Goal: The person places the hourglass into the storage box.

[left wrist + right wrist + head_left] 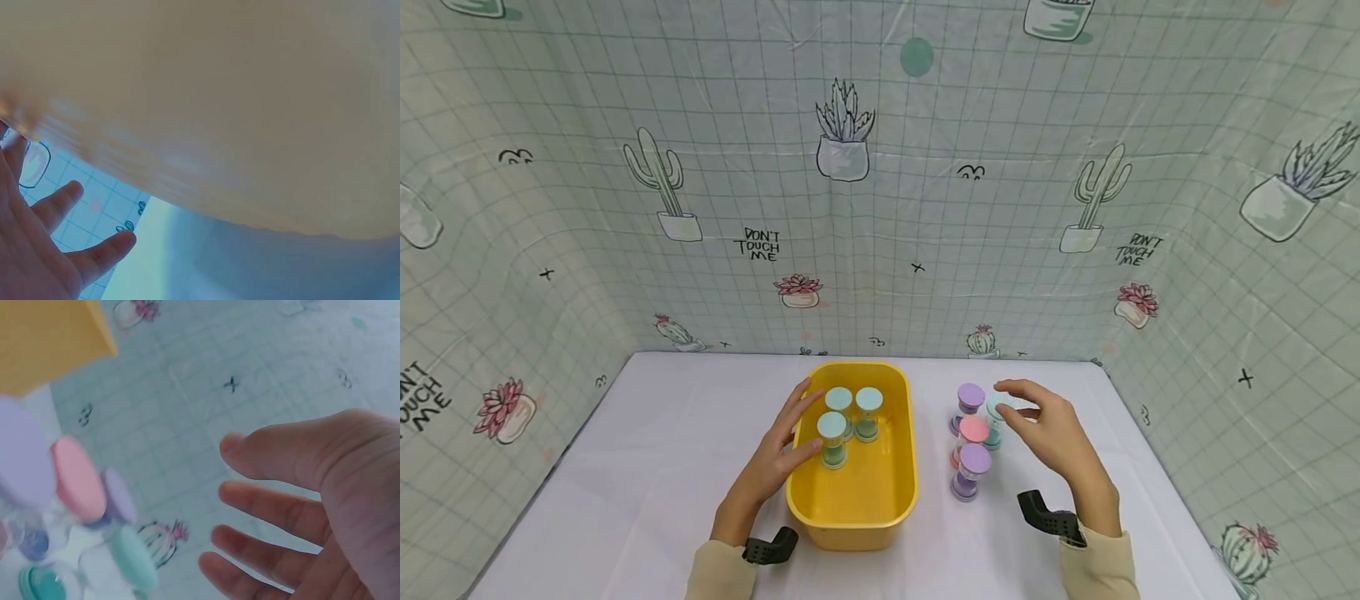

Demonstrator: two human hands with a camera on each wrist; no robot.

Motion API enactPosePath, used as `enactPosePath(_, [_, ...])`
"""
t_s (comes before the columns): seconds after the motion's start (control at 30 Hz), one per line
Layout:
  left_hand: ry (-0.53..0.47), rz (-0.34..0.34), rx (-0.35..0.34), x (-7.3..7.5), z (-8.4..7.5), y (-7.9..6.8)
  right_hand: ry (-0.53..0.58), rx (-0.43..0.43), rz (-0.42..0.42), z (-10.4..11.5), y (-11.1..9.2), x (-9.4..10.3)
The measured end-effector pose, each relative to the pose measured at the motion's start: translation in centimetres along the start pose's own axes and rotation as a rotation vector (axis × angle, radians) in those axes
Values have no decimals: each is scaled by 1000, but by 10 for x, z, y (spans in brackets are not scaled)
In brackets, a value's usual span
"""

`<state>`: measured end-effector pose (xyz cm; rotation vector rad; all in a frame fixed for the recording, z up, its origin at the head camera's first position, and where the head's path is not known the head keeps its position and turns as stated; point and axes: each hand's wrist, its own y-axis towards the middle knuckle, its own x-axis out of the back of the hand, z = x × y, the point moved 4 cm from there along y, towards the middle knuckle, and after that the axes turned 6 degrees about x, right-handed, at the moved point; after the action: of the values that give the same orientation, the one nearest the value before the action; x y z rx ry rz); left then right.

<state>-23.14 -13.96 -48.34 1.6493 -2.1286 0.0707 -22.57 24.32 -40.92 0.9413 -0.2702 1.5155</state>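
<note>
Beige sleeves (pixel 724 572) reach over a white worktop (pixel 647 467), enclosed by grid-patterned cloth (pixel 917 200) printed with potted cacti (pixel 659 171). The left hand (pixel 772 454), fingers spread, seems, though its wrist view is blurred, to touch a yellow tub (pixel 852 538); three teal-capped sand timers (pixel 832 425) stand inside. The right hand (pixel 1051 427), relaxed and grasping nothing, hovers beside four more timers (pixel 975 460).

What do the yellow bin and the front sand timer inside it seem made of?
Yellow bin: probably molded plastic, smooth and slightly glossy, from its even color and sheen. Sand timer: cap likely matte plastic, evenly colored; body transparent, clear plastic or glass, can't tell.
</note>
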Motion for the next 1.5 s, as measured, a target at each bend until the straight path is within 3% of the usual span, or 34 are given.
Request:
enactPosePath(0.2, [-13, 3, -4, 0, 2, 0, -42, -46, -16, -22, -7, -5])
enactPosePath(0.57, [-26, 15, -11, 1, 1, 1, 21, -140, 55, -60, -4, -30])
enactPosePath(1.13, [-23, 14, -33, 1, 3, 2, -3, -228, 126, -69, 3, -41])
enactPosePath(1.5, [-22, 14, -34, 2, 4, 2, -35, -234, 141, -69, 4, -39])
